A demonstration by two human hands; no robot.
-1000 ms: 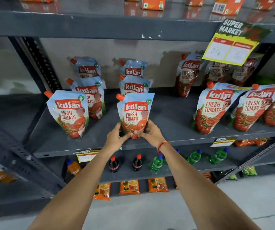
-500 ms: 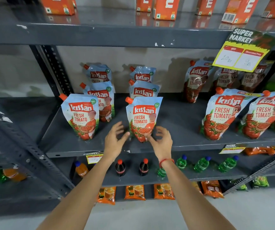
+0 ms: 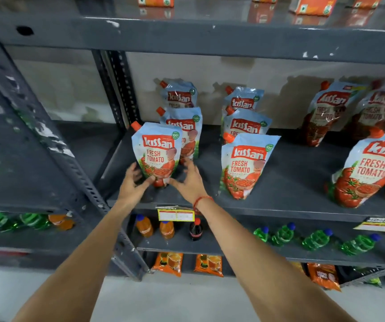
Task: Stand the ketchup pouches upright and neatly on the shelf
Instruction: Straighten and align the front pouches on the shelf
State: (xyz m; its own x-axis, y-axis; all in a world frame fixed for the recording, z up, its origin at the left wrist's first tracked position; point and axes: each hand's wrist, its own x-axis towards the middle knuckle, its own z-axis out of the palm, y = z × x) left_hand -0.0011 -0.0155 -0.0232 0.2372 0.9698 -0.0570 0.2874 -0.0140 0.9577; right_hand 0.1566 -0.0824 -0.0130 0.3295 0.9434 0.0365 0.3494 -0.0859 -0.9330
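Observation:
Blue-and-red ketchup pouches with orange caps stand on the grey shelf (image 3: 286,206) in rows running front to back. The front pouch of the left row (image 3: 158,154) stands upright near the shelf's front edge. My left hand (image 3: 132,182) cups its lower left corner, thumb on the front and fingers at the side. My right hand (image 3: 190,180) hovers at its lower right with fingers spread, thumb close to the base. The front pouch of the middle row (image 3: 247,166) stands upright and untouched. Further right, a pouch (image 3: 370,173) leans to the right.
A perforated grey upright (image 3: 77,173) rises just left of my left hand. A yellow price tag (image 3: 175,214) hangs on the shelf's front edge. Drink bottles (image 3: 167,228) and orange snack packets (image 3: 168,263) fill the lower shelves. Orange cartons (image 3: 313,4) sit on the top shelf.
Both hands let go of the middle row's front pouch and moved left to the left row's front pouch. The view has moved closer and to the left.

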